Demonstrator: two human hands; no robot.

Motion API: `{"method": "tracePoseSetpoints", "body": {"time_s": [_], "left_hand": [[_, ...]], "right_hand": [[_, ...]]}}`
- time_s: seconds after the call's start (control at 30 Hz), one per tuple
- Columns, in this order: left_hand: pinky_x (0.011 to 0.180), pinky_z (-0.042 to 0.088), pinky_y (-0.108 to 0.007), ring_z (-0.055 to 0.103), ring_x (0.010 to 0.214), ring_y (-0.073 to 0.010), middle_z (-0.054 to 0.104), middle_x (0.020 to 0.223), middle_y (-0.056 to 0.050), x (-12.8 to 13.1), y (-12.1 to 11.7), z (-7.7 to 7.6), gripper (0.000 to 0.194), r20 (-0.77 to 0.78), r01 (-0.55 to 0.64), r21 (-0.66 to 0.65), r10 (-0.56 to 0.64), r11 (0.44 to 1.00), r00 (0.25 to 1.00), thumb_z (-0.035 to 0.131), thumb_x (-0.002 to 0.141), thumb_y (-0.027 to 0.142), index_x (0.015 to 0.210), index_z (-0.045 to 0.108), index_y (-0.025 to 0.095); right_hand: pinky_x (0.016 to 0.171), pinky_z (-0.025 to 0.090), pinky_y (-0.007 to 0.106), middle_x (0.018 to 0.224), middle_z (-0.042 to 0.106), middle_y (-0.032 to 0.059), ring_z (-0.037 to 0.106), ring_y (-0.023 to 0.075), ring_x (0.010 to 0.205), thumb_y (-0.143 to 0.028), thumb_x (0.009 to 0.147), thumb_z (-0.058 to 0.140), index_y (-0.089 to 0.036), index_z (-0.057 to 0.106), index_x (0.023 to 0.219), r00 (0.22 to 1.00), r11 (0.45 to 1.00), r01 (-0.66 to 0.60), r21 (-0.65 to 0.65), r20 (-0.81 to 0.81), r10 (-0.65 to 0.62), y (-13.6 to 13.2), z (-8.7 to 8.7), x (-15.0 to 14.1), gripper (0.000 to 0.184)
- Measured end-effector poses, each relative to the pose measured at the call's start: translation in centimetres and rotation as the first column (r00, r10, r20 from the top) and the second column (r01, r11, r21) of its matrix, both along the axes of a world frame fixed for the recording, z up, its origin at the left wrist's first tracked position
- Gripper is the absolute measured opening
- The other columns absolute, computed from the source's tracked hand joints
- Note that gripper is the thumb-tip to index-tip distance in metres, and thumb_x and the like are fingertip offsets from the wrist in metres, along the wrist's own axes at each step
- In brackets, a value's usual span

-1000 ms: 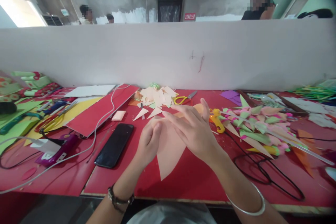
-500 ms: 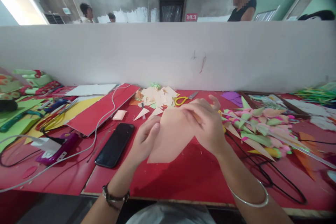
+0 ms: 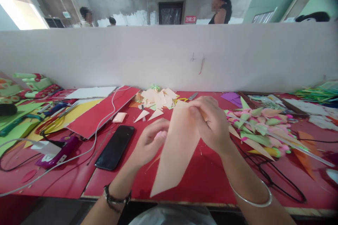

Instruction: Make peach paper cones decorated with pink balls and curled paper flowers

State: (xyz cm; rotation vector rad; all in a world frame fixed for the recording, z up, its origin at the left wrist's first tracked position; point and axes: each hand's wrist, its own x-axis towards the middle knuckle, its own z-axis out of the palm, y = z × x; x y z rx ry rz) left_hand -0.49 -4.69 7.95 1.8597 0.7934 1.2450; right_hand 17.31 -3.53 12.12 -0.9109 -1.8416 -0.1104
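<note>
A peach-coloured sheet (image 3: 175, 151), with straight-cut edges, hangs slanting over the red table in front of me. My right hand (image 3: 211, 123) pinches its upper right part, thumb on the near face and fingers behind. At the sheet's left edge is my left hand (image 3: 151, 142), loosely curled with a gap between thumb and index finger. Its fingertips pass partly behind the sheet, so contact there is hard to see. Beyond the hands lie a pile of peach offcuts (image 3: 158, 96), small pointed pieces (image 3: 141, 115) and yellow-handled scissors (image 3: 192, 96), partly covered.
A black phone (image 3: 115, 147) lies left of my hands, near a white cable and purple power strip (image 3: 58, 153). Pink and green cone-shaped pieces (image 3: 264, 126) heap up at right beside a black cord (image 3: 264, 168). A white partition (image 3: 132, 56) stands behind.
The sheet has turned steeper and its lower end has swung down toward me. My left thumb has come off its front face. Beyond the partition, the person at right has shifted left in view.
</note>
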Motion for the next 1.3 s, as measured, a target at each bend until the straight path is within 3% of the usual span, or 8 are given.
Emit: {"method": "tracePoseSetpoints", "body": {"time_s": [0.13, 0.23, 0.33, 0.53, 0.77, 0.9, 1.07, 1.3], "left_hand": [[0.075, 0.042, -0.027, 0.052, 0.08, -0.0179, 0.059, 0.09, -0.008, 0.6, -0.3, 0.4, 0.03, -0.023, -0.012, 0.07, 0.014, 0.997, 1.0, 0.051, 0.078, 0.038, 0.099, 0.058, 0.017], [0.067, 0.041, -0.025, 0.05, 0.072, -0.0156, 0.057, 0.078, -0.006, 1.1, -0.3, 1.3, 0.02, -0.058, -0.099, 0.046, 0.101, 0.994, 0.993, 0.047, 0.08, 0.031, 0.08, 0.06, 0.015], [0.057, 0.038, -0.022, 0.047, 0.066, -0.0136, 0.053, 0.067, -0.003, 1.4, -0.2, 2.1, 0.029, -0.054, -0.158, -0.011, 0.158, 0.987, 0.986, 0.043, 0.082, 0.032, 0.062, 0.054, 0.014], [0.05, 0.034, -0.02, 0.041, 0.055, -0.0093, 0.048, 0.06, 0.002, 1.7, 0.1, 2.2, 0.032, 0.066, -0.152, -0.197, 0.168, 0.969, 0.984, 0.039, 0.083, 0.04, 0.065, 0.049, 0.016], [0.058, 0.041, -0.021, 0.049, 0.061, -0.012, 0.053, 0.061, 0.0, 1.6, 0.2, 1.6, 0.034, 0.003, -0.167, -0.207, 0.172, 0.964, 0.985, 0.038, 0.083, 0.041, 0.066, 0.053, 0.016], [0.06, 0.042, -0.022, 0.051, 0.063, -0.0126, 0.056, 0.064, -0.001, 1.6, -0.2, 1.4, 0.033, -0.04, -0.143, -0.179, 0.138, 0.973, 0.99, 0.037, 0.084, 0.038, 0.065, 0.053, 0.016], [0.057, 0.043, -0.022, 0.053, 0.065, -0.0149, 0.057, 0.062, -0.002, 1.8, -0.4, 1.5, 0.035, -0.01, -0.271, -0.176, 0.274, 0.946, 0.962, 0.038, 0.082, 0.04, 0.061, 0.054, 0.017], [0.043, 0.028, -0.018, 0.039, 0.049, -0.0081, 0.04, 0.052, 0.004, 2.1, -0.5, 2.0, 0.031, -0.123, -0.113, -0.296, 0.08, 0.948, 0.989, 0.047, 0.078, 0.04, 0.059, 0.047, 0.015]], "right_hand": [[0.072, 0.035, 0.031, 0.067, 0.053, -0.0004, 0.049, 0.0148, 0.069, -0.016, 0.085, 0.038, -0.021, 0.051, 0.076, 0.999, 0.999, 0.026, 0.035, 0.041, -0.028, 0.0, -0.1, -0.1, 0.017], [0.076, 0.034, 0.032, 0.069, 0.056, -0.0009, 0.051, 0.0137, 0.068, -0.016, 0.085, 0.041, -0.021, 0.054, 0.078, 0.999, 0.998, 0.018, 0.056, 0.039, -0.021, 0.0, -0.3, -0.2, 0.016], [0.085, 0.031, 0.035, 0.073, 0.062, -0.0023, 0.056, 0.0127, 0.07, -0.017, 0.085, 0.045, -0.023, 0.058, 0.082, 1.0, 0.996, 0.015, 0.09, 0.01, -0.016, -0.1, -0.4, -0.3, 0.015], [0.096, 0.022, 0.043, 0.091, 0.066, -0.0009, 0.061, 0.0159, 0.081, -0.023, 0.082, 0.05, -0.026, 0.06, 0.075, 0.983, 0.962, 0.169, 0.215, -0.101, -0.151, -0.1, 0.0, -0.1, 0.013], [0.101, 0.01, 0.042, 0.078, 0.062, -0.0051, 0.059, 0.0119, 0.077, -0.019, 0.081, 0.048, -0.021, 0.048, 0.062, 0.994, 0.999, 0.048, -0.004, 0.094, -0.047, 0.0, 0.1, -0.2, 0.019], [0.098, 0.015, 0.041, 0.056, 0.048, -0.0073, 0.051, 0.009, 0.06, -0.015, 0.078, 0.045, -0.019, 0.04, 0.056, 0.991, 0.995, 0.086, -0.059, 0.108, -0.079, 0.2, 0.1, -0.3, 0.023], [0.088, 0.027, 0.036, 0.051, 0.035, -0.0072, 0.038, 0.0076, 0.051, -0.014, 0.076, 0.044, -0.019, 0.031, 0.053, 0.979, 0.995, 0.094, -0.041, 0.185, -0.084, 0.4, 0.0, -0.1, 0.026], [0.059, 0.032, 0.025, 0.052, 0.034, -0.0045, 0.033, 0.0103, 0.052, -0.011, 0.075, 0.042, -0.02, 0.03, 0.054, 0.976, 0.999, 0.048, 0.012, 0.212, -0.049, 0.6, -0.6, -0.1, 0.025]]}}
